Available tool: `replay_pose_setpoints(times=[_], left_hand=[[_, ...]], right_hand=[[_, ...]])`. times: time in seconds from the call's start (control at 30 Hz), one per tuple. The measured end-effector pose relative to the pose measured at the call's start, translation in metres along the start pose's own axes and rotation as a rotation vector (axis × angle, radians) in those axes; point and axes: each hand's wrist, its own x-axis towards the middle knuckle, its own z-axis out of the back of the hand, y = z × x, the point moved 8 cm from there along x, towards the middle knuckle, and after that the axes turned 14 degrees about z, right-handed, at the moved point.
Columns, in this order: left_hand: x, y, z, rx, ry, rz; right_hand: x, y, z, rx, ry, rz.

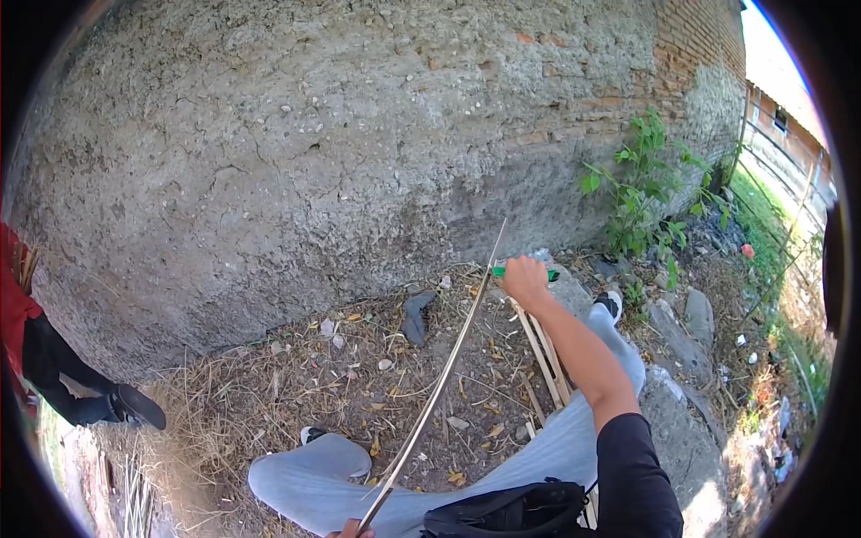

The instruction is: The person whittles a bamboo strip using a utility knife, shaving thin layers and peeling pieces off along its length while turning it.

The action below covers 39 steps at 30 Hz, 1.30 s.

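Observation:
A long, thin bamboo strip [437, 390] slants from the bottom of the view up toward the wall. My left hand [348, 531], partly cut off by the lower edge, grips its near end. Near the strip's far end, my right hand [526, 278] is closed round a green-and-black knife [499, 271], whose green front part meets the strip. The blade itself cannot be made out. Beyond the knife, a thin tip of the strip sticks out. My legs in grey trousers are spread on both sides, with a black bag [507, 513] at my lap.
Several split bamboo pieces [542, 359] lie by my right leg. A rough wall [314, 161] rises ahead, with a leafy plant [650, 184] at its foot. Flat stones [700, 314] sit to the right. At far left stands a person in red and black [54, 363].

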Motion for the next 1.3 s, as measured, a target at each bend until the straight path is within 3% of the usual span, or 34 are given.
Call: replay_pose_setpoints(times=[0.1,0.17,0.2,0.23,0.3,0.37,0.5,0.57,0.6,0.63,0.7,0.73,0.8,0.83,0.9,0.93,0.97,1.03,1.07,1.23,1.3], left_hand=[[0.004,-0.009,0.013,0.133,-0.021,0.058],[0.002,-0.023,0.035,0.412,-0.462,-0.033],[0.002,-0.037,0.042,0.467,-0.551,-0.063],[0.005,-0.043,0.040,0.467,-0.545,-0.059],[0.005,-0.069,0.033,0.315,-0.517,-0.265],[0.000,-0.102,0.037,0.127,-0.626,-0.439],[0.029,-0.138,0.035,0.094,-0.560,-0.513],[0.042,-0.153,0.043,0.162,-0.686,-0.549],[0.067,-0.141,0.033,0.110,-0.541,-0.461],[0.083,-0.138,0.029,0.107,-0.543,-0.457],[0.124,-0.136,0.019,-0.087,-0.287,-0.452],[0.134,-0.143,0.024,-0.084,-0.291,-0.449],[0.164,-0.159,0.008,-0.427,0.080,-0.330],[0.178,-0.164,0.002,-0.422,0.076,-0.333],[0.203,-0.169,-0.031,-0.678,0.480,-0.111],[0.208,-0.171,-0.040,-0.714,0.531,-0.059],[0.208,-0.173,-0.049,-0.712,0.533,-0.062],[0.190,-0.193,-0.030,-0.326,0.040,-0.332],[0.167,-0.201,-0.023,-0.273,0.027,-0.247],[0.155,-0.197,-0.018,-0.287,-0.029,-0.253],[0.150,-0.195,-0.016,-0.332,0.106,-0.180]], right_hand=[[-0.002,0.006,0.015,0.059,-0.075,-0.062],[-0.005,0.012,0.016,0.100,-0.023,-0.096],[-0.009,0.016,0.023,0.102,-0.016,-0.093],[-0.014,0.021,0.028,0.116,0.027,-0.088],[-0.021,0.024,0.029,0.130,0.071,-0.083],[-0.028,0.021,0.026,0.142,0.096,-0.092],[-0.037,0.023,0.034,0.197,0.055,-0.097],[-0.037,0.019,0.034,0.254,0.012,-0.121],[-0.038,0.019,0.028,0.250,0.013,-0.117],[-0.041,0.019,0.028,0.205,-0.070,-0.092],[-0.042,0.025,0.033,0.166,-0.165,-0.061],[-0.043,0.030,0.033,0.187,-0.140,-0.060],[-0.048,0.039,0.033,0.212,-0.119,-0.061],[-0.049,0.044,0.037,0.186,-0.155,-0.059],[-0.049,0.049,0.046,0.159,-0.200,-0.063],[-0.049,0.050,0.047,0.156,-0.185,-0.064],[-0.048,0.050,0.047,0.152,-0.169,-0.063],[-0.040,0.039,0.035,0.102,-0.177,-0.033],[-0.035,0.035,0.027,0.054,-0.182,0.000],[-0.030,0.045,-0.008,-0.062,-0.104,0.080],[-0.030,0.052,-0.018,-0.078,-0.084,0.128]])
